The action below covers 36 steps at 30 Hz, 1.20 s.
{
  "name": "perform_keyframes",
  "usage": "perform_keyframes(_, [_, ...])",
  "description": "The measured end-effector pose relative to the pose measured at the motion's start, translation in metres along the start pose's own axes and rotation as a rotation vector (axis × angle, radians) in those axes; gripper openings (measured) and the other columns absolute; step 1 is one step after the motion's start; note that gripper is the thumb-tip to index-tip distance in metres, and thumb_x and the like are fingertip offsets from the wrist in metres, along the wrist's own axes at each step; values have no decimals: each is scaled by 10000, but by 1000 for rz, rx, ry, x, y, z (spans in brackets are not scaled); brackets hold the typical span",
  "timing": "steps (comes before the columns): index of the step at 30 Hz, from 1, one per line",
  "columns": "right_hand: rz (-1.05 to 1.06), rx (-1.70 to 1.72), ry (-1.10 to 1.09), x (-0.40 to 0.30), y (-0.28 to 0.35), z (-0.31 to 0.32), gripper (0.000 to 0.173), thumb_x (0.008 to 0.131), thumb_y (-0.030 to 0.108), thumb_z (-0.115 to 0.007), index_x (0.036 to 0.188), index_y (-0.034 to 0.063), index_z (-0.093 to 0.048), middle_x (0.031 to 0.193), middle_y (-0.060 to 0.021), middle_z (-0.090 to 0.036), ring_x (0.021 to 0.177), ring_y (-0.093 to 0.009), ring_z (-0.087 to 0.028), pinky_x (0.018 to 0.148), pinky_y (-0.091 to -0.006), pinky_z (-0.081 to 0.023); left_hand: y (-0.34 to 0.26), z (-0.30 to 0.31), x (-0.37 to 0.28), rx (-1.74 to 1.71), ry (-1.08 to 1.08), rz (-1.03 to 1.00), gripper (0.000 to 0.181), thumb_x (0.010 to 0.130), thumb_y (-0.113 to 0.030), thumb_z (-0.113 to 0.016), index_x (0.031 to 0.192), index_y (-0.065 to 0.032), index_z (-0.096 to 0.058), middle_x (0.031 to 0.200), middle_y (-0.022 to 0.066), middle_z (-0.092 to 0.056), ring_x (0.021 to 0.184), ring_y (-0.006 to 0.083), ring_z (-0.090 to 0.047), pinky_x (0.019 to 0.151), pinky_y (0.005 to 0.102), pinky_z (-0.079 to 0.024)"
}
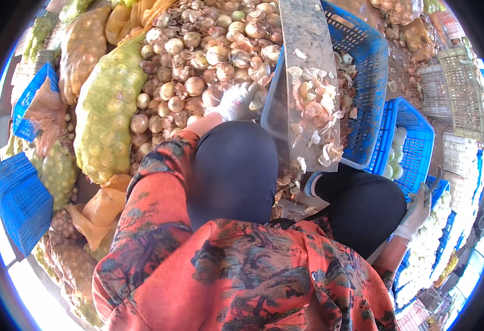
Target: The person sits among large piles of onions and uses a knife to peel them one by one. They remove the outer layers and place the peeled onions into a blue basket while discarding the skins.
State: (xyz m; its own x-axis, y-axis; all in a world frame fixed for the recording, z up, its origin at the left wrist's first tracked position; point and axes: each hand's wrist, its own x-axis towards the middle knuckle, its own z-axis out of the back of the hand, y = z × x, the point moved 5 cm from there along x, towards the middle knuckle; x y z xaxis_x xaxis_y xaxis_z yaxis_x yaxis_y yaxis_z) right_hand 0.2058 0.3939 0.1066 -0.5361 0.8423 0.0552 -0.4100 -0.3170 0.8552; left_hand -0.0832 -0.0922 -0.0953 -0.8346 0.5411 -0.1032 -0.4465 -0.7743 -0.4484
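Observation:
My left hand (pixel 235 101), in a white glove, is at the near edge of a heap of unpeeled onions (pixel 175 103). A pale onion (pixel 256 102) shows beside its fingertips; whether they grip it is hidden. Out to the right, beyond my knee, my gloved right hand (pixel 416 211) is closed around a knife, its curved blade (pixel 437 178) pointing up and away. Between my legs and the heap's right side, a worn board (pixel 306 37) lies across a blue plastic crate (pixel 366 95). Onion skins and trimmings (pixel 318 99) are scattered on the board.
Full mesh sacks of onions, one yellow-green (pixel 109 103), stand left of the heap. Stacked blue crates (pixel 20 202) are farther left. At right, a blue crate (pixel 418 140) holds peeled onions (pixel 397 155), with more peeled onions (pixel 426 252) in crates behind my right hand.

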Motion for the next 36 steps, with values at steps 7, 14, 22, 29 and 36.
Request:
perform_keyframes(7, [345,-293,-62,-16,52,-32,281,994,171,-609,1222,8,-624,916,22,-615,741,-37,-517,635,-194,-416,32,-2,27,-598,-17,347,596,720,-128,-789,1269,-43,-573,1093,132,-677,996,270,-670,878,353,-555])
perform_keyframes(14, [76,116,698,-116,161,-189,265,964,159,-653,1208,56,-664,845,4,-684,657,-20,-573,517,-179,-434,-45,128,-31,-1625,-50,167,758,843,-68,-709,1486,31,-319,1362,113,-541,1236,219,-549,1014,358,-492])
perform_keyframes(22, [194,563,765,-138,180,-203,301,945,166,-683,1189,4,-616,790,3,-634,676,-39,-528,590,-224,-447,-187,172,-46,-1136,38,-12,436,899,-244,-687,1220,30,-580,1108,81,-645,1023,147,-608,914,274,-474])
perform_keyframes(29, [365,220,324,-58,106,-151,312,959,240,-635,1173,15,-607,780,-53,-675,622,-137,-651,529,-282,-491,-219,140,-33,-1614,34,-57,447,870,-99,-714,1276,12,-562,1221,123,-640,1124,218,-632,938,363,-544])
perform_keyframes(36, [-306,861,797,-111,97,-195,337,985,231,-627,1225,-5,-619,818,-1,-656,550,-42,-557,476,-209,-446,-234,111,-23,-1197,-133,-47,633,817,-114,-800,1356,15,-496,1245,100,-615,1124,183,-607,957,331,-539])
